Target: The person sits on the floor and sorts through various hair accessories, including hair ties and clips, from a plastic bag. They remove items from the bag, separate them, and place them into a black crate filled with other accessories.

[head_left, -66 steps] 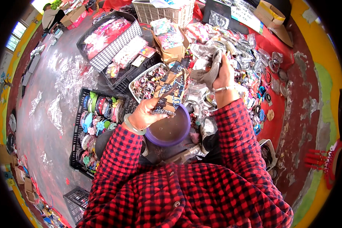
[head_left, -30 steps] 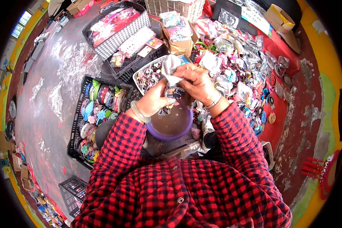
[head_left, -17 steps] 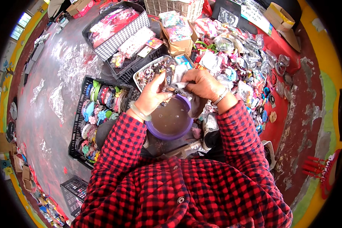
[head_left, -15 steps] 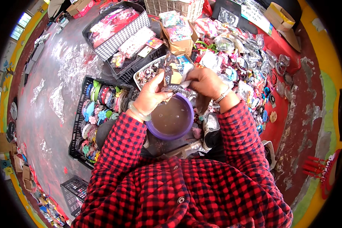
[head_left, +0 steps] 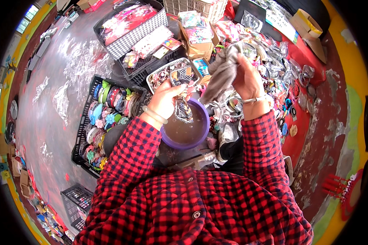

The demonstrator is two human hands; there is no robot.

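Gripping a patterned hair accessory, left hand; right hand clutches grey cloth, fingertips hidden.

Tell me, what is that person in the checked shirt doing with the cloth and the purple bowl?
The person holds a small patterned hair accessory in the left hand, right above a purple bowl of murky water. The right hand is lifted higher with a grey cloth in its grip. Around them lie a black crate of hairbands and piles of bagged trinkets.
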